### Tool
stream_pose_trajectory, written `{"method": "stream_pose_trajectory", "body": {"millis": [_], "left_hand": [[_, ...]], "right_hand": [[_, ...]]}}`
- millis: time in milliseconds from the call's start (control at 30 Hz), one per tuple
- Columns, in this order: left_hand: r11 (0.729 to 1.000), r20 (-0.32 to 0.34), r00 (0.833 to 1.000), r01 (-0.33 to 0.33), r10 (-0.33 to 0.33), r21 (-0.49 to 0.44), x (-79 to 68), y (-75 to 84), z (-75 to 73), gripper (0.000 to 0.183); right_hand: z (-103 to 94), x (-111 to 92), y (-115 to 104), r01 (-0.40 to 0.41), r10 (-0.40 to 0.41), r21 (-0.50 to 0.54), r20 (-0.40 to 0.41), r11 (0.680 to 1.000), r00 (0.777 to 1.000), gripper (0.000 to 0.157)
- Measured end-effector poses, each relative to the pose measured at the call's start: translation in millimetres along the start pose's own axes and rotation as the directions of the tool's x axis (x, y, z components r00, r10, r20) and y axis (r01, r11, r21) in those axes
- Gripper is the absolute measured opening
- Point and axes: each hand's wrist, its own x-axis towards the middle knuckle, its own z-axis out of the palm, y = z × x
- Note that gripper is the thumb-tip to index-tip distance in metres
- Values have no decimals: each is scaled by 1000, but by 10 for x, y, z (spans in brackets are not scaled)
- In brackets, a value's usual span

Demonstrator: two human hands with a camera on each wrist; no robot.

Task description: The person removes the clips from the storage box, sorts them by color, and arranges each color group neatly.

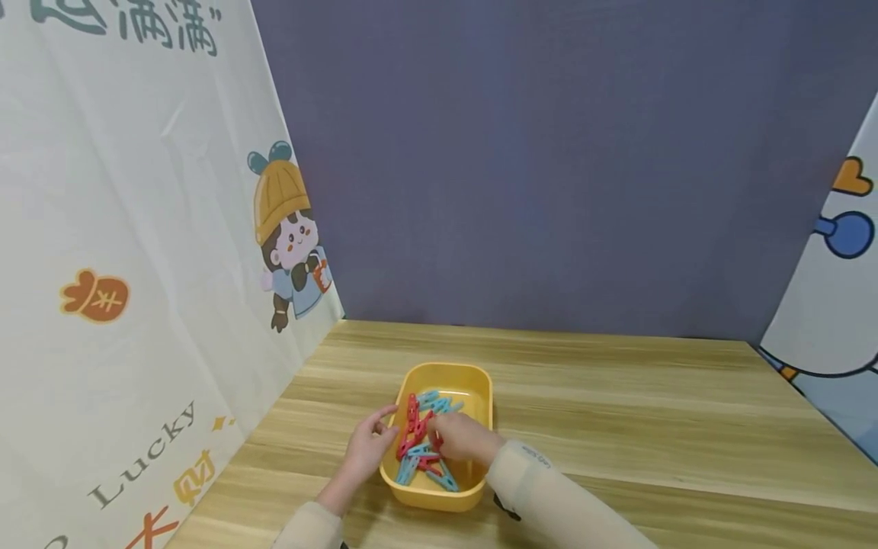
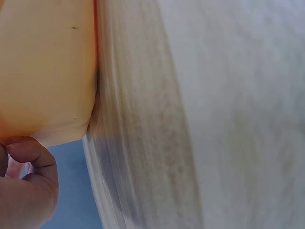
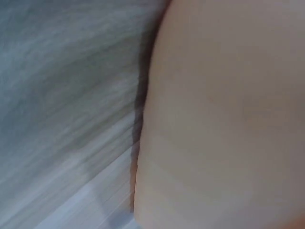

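Observation:
A yellow plastic tub (image 1: 444, 499) stands on the wooden table with red clothespins (image 1: 412, 412) and light-blue clothespins (image 1: 408, 469) heaped mostly along its left side. My left hand (image 1: 366, 446) is at the tub's left rim, gripping the edge with bent fingers; the left wrist view shows curled fingers (image 2: 33, 155) against the tub wall. Over the right side of the tub reaches my right hand (image 1: 461, 438), its fingers bent down among the clothespins beside a red one. Its fingertips are hidden, so I cannot tell whether they pinch one. In the right wrist view a pale surface fills much of the frame.
The wood-grain table (image 1: 617, 427) extends right of and behind the tub. A dark blue-grey cloth (image 1: 535, 168) hangs along the back edge. On the left is a white printed curtain (image 1: 171, 252), and another printed sheet (image 1: 823, 305) hangs at the right.

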Motion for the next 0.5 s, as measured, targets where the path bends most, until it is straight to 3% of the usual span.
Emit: {"method": "stream_pose_trajectory", "body": {"millis": [233,500], "left_hand": [[1000,-16,1000,-1,1,2,16,-24,5,35],[1000,-3,1000,20,-20,-2,10,-23,3,36]], "right_hand": [[-91,-59,9,4,-2,95,-26,996,1000,14],[-199,-115,-16,-6,32,286,-88,958,996,10]]}}
